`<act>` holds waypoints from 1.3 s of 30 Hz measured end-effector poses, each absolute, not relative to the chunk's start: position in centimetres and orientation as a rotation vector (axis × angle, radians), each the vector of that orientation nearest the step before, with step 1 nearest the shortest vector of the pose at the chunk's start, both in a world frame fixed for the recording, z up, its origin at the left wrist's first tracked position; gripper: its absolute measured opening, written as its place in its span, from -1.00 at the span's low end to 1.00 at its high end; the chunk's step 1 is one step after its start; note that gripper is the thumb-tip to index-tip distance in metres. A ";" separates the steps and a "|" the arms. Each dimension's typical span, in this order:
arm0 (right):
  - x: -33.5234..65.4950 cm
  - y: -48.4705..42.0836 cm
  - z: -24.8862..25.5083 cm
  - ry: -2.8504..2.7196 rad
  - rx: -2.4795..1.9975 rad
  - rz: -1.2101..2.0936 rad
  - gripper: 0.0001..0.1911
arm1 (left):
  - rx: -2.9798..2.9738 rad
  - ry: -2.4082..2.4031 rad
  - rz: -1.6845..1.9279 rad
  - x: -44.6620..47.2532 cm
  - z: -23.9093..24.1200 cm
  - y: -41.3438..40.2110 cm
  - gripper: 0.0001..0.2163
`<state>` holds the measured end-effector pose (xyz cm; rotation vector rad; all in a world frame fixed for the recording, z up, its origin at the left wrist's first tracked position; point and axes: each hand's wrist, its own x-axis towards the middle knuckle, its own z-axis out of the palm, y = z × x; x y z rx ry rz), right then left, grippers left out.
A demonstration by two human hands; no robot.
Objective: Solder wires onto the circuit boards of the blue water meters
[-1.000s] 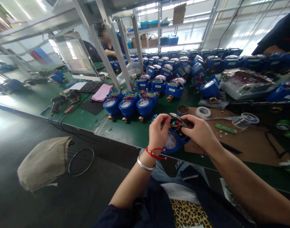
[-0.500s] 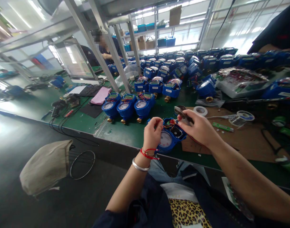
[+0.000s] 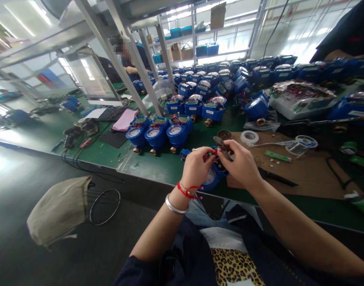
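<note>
We seem to be at wiring work above the open meter (image 3: 210, 178).
Over this meter on the bench (image 3: 153, 169), our left hand (image 3: 196, 166) pinches a red piece (image 3: 214, 151), our right hand (image 3: 243, 163) grips pliers (image 3: 220, 142); the next move probably calls for steadying that piece.

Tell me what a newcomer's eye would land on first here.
Probably the blue meters, massed across the green bench toward the back. Next, at the bench's near edge, the right hand holding pliers close to the left hand, over an opened meter. Then the red cord bracelet and silver bangle on the left wrist.
</note>
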<state>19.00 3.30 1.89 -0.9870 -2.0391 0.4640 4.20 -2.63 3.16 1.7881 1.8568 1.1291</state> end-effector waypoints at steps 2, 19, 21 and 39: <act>19.1 3.0 1.9 -2.007 -0.976 0.503 -0.85 | 1.827 1.841 1.111 4.7 3.1 -2.2 -0.86; 20.9 2.7 1.1 -1.894 -1.059 0.564 -0.88 | 1.734 1.752 1.081 6.0 2.5 -1.4 -0.83; 21.0 2.7 1.2 -1.906 -1.052 0.587 -0.89 | 1.766 1.736 1.072 6.1 2.6 -1.5 -0.82; 24.0 3.6 -0.2 -2.280 -1.052 0.434 -0.71 | 1.648 1.699 1.201 5.5 2.3 -1.5 -0.86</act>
